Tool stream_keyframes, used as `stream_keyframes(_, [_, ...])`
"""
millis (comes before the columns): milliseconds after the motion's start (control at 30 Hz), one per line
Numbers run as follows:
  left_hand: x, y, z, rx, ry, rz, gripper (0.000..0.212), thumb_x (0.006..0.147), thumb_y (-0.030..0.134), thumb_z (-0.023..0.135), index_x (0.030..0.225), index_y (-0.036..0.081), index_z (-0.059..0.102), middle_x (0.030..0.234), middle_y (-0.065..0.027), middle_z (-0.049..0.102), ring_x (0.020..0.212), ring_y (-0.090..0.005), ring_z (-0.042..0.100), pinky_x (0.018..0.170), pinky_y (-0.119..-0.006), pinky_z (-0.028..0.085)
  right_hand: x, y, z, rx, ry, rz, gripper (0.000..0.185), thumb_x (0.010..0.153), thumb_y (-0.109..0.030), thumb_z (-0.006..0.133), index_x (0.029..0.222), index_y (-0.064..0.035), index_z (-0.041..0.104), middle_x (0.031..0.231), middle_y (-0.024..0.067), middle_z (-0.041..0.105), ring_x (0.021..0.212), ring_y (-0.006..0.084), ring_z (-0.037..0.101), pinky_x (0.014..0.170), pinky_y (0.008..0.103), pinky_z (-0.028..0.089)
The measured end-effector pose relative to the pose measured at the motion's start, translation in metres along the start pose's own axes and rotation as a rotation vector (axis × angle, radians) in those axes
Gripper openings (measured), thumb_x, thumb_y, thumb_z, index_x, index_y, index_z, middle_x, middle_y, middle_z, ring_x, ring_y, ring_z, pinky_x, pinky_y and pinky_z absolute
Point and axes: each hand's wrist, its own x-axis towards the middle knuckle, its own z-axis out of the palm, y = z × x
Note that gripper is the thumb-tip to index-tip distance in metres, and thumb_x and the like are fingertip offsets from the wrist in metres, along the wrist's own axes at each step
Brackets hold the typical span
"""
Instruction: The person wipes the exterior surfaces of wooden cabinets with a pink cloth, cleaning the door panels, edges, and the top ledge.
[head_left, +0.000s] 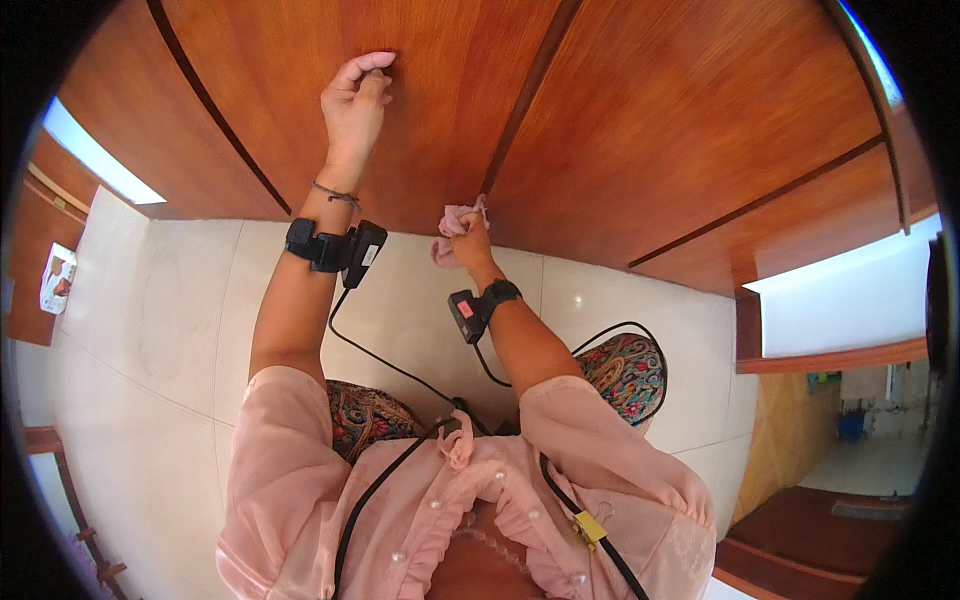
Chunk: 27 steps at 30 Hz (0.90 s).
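Note:
A brown wood panel (450, 112) with dark grooves rises in front of me. At the upper left, my left hand (356, 101) is against or very near this panel, its fingers curled and the index finger pointing right. Whether anything sits between those fingers is hidden. Lower down, my right hand (472, 244) grips a crumpled pink cloth (454, 221). The cloth bunches out past the fingers near the bottom end of a dark groove (517, 105), close to the panel's foot.
Pale floor tiles (180, 315) lie below. A black cable (390, 364) hangs from the device on my left wrist; another cable (656, 360) loops by my knee. At far left a white printed package (58, 279) stands by brown wood. A doorway with a reddish-brown threshold (802, 525) opens at lower right.

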Motion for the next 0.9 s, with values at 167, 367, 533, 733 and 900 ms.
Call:
stream_keyframes(167, [0.001, -0.006, -0.011, -0.027, 0.04, -0.037, 0.018, 0.083, 0.001, 0.046, 0.092, 0.004, 0.061, 0.084, -0.0001, 0.059, 0.071, -0.0067, 0.053, 0.059, -0.02, 0.044, 0.003, -0.003, 0.014, 0.573, 0.039, 0.282, 0.018, 0.072, 0.009, 0.046, 0.081, -0.0058, 0.044, 0.087, 0.0075, 0.053, 0.074, 0.0175, 0.057, 0.059, 0.0273, 0.049])
stream_keyframes(367, [0.0, -0.012, -0.009, -0.068, 0.062, -0.06, 0.017, 0.082, 0.0, 0.046, 0.089, 0.004, 0.062, 0.085, -0.0006, 0.06, 0.069, -0.0069, 0.052, 0.058, -0.02, 0.044, 0.014, -0.042, -0.016, 0.736, 0.121, 0.111, 0.024, 0.067, 0.012, 0.045, 0.083, -0.0061, 0.045, 0.089, 0.007, 0.052, 0.077, 0.0146, 0.052, 0.066, 0.0238, 0.044])
stream_keyframes(533, [-0.002, -0.01, -0.013, -0.08, 0.111, 0.013, 0.018, 0.081, 0.0, 0.046, 0.087, 0.004, 0.062, 0.082, 0.0003, 0.06, 0.066, -0.0056, 0.051, 0.057, -0.019, 0.042, 0.006, -0.117, -0.035, 0.177, 0.162, -0.256, 0.021, 0.063, 0.009, 0.049, 0.078, -0.0056, 0.046, 0.092, 0.0074, 0.049, 0.084, 0.0194, 0.049, 0.074, 0.0277, 0.039])
stream_keyframes(733, [-0.001, -0.016, -0.015, -0.108, 0.097, 0.085, 0.017, 0.079, 0.0, 0.046, 0.084, 0.004, 0.062, 0.075, 0.0014, 0.059, 0.063, -0.0045, 0.051, 0.054, -0.018, 0.041, 0.0, 0.001, -0.002, 0.242, -0.107, 0.311, 0.012, 0.064, 0.007, 0.053, 0.071, -0.0029, 0.052, 0.096, 0.0102, 0.052, 0.087, 0.0241, 0.052, 0.071, 0.0324, 0.044])
stream_keyframes(900, [-0.001, -0.018, -0.006, -0.059, 0.037, 0.064, 0.017, 0.081, 0.001, 0.047, 0.087, 0.005, 0.062, 0.076, 0.001, 0.059, 0.066, -0.0063, 0.053, 0.058, -0.019, 0.042, 0.007, 0.068, 0.009, 0.146, -0.117, 0.249, 0.013, 0.066, 0.007, 0.052, 0.075, -0.0023, 0.053, 0.094, 0.0081, 0.055, 0.082, 0.02, 0.054, 0.065, 0.0283, 0.046])
